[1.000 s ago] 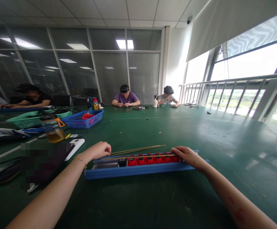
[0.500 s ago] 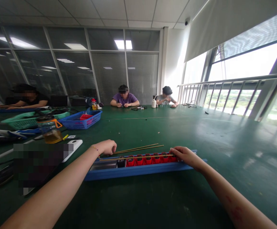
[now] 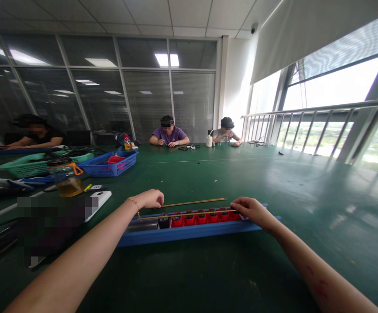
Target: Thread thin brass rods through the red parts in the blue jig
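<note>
While my left hand [image 3: 150, 198] curls loosely closed at the near end of a brass rod [image 3: 193, 202], its fingertips seem to pinch that end, though I cannot tell how firmly. My right hand [image 3: 249, 208] rests half-closed on the right end of the blue tray [image 3: 189, 232], fingers touching the last red block [image 3: 233, 213] and the tip of a second rod [image 3: 189, 214] lying across the row of blocks. Both rods run left to right, long axis along the tray, the far one flat on the green table [image 3: 228, 174] just behind it. Left of the tray lie a white phone [image 3: 98, 200], a jar [image 3: 65, 177] and a blue basket [image 3: 111, 164]. Three people sit at the far side. No writing is readable to me.
</note>
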Available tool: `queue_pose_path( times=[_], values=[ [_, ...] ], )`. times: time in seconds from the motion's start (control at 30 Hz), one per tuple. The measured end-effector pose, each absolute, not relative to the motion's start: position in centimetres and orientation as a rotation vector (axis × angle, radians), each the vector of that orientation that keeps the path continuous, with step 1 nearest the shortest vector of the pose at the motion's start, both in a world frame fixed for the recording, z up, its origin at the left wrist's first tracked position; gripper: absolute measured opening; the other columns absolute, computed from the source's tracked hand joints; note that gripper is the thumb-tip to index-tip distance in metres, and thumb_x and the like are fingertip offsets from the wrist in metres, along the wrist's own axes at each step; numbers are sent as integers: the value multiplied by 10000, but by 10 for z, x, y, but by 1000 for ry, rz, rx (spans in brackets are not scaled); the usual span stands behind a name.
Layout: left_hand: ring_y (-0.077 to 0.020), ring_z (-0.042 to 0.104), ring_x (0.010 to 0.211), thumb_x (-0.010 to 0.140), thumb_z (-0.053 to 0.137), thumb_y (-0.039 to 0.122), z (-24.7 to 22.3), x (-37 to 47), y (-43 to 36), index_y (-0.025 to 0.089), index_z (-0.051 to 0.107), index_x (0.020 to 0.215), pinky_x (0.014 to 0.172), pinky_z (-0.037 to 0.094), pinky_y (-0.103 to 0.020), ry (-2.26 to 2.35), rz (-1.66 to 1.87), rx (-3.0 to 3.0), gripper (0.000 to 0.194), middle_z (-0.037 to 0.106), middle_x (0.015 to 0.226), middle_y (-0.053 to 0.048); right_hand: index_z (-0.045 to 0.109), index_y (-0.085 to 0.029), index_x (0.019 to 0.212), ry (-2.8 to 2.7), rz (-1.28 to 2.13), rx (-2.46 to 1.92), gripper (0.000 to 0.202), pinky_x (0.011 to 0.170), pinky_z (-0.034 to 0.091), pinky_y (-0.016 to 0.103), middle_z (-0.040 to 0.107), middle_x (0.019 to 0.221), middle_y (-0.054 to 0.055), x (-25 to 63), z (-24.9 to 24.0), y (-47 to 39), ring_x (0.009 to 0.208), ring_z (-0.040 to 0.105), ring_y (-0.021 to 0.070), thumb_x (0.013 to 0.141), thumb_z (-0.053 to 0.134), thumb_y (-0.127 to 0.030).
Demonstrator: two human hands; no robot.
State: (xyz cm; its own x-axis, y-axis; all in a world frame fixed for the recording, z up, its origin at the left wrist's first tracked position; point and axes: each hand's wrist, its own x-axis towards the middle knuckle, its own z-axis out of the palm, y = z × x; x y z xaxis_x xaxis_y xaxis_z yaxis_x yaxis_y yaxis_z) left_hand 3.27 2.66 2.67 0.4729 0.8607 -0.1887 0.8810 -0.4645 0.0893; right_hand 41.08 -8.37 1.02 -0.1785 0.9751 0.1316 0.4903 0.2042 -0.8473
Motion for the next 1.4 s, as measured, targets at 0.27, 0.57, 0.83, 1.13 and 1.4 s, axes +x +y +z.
queue_pose_path(
  times=[0.27, 0.57, 0.83, 1.13, 1.4],
  values=[
    [-149, 571, 697, 747, 405, 553, 68, 30, -38, 215, 636, 854, 579, 377, -204, 1418, 67, 2426, 424, 649, 778, -3, 623, -171, 837, -1643, 893, -1298, 338, 477, 342, 208, 502, 568, -43, 414, 10, -81, 486, 410, 80, 732, 532, -478],
    [-130, 553, 630, 709, 497, 487, 75, 38, -69, 219, 623, 825, 512, 347, -191, 1344, 26, 2420, 318, 637, 724, 3, 612, -170, 899, -1405, 1111, -1193, 354, 449, 282, 184, 442, 540, -55, 420, 10, -79, 472, 348, 60, 706, 592, -466],
    [-122, 558, 641, 754, 456, 403, 92, 39, -72, 231, 623, 794, 556, 365, -191, 1419, 239, 2558, 244, 635, 725, 15, 617, -198, 939, -1285, 1174, -1135, 364, 463, 293, 177, 455, 574, -47, 422, 13, -81, 501, 362, 63, 712, 583, -480],
    [-135, 572, 707, 738, 484, 355, 63, 27, -41, 229, 636, 757, 610, 377, -202, 1563, 253, 2571, 199, 640, 779, 7, 555, -234, 1075, -1258, 1106, -1201, 454, 495, 363, 201, 513, 685, -7, 420, 17, -83, 547, 445, 91, 734, 511, -531],
    [-138, 593, 685, 691, 533, 321, 29, 22, -18, 213, 625, 809, 584, 394, -195, 1549, 81, 2435, 184, 658, 760, 0, 336, -230, 1294, -1495, 913, -1180, 597, 585, 412, 244, 501, 639, -31, 416, 18, -86, 578, 476, 111, 768, 511, -453]
  ],
)
